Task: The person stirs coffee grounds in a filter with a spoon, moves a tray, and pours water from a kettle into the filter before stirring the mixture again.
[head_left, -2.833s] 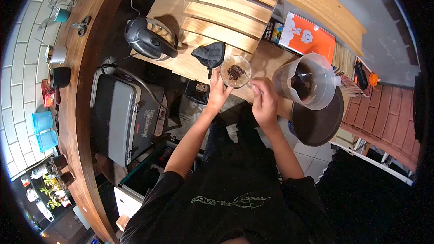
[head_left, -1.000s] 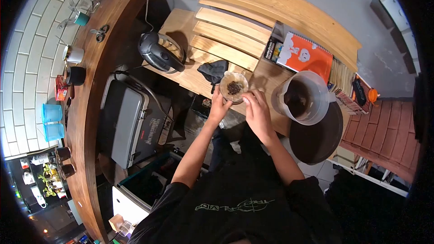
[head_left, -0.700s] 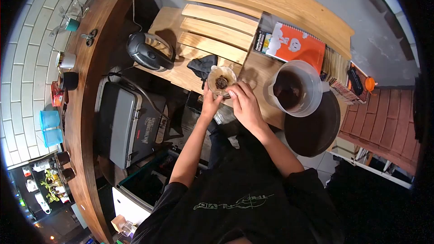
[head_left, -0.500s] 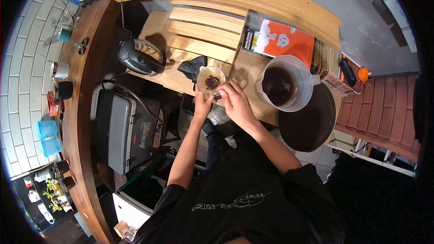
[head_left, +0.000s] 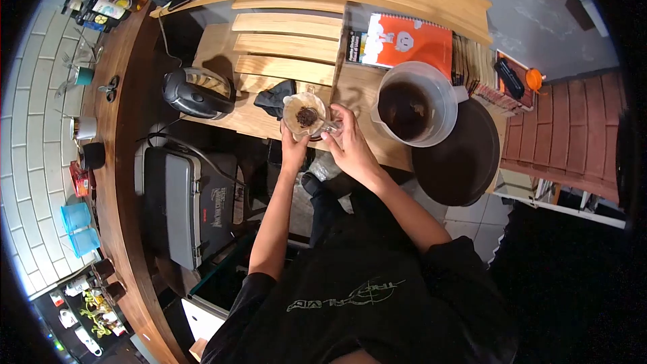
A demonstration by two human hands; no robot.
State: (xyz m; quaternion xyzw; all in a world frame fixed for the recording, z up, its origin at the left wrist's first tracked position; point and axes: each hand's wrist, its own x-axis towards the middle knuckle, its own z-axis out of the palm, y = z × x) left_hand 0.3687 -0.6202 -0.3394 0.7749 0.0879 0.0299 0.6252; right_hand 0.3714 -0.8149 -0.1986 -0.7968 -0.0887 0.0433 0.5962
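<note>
Both hands (head_left: 323, 140) cupped around dripper (head_left: 304, 116)

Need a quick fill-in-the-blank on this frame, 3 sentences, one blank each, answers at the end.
1. Both the left hand and the right hand hold a clear dripper lined with a paper ____.
2. The black electric kettle stands to the ____ of the dripper in the picture.
3. The notebook beyond the plastic jug has an ____ cover.

Missing words: filter; left; orange
</note>
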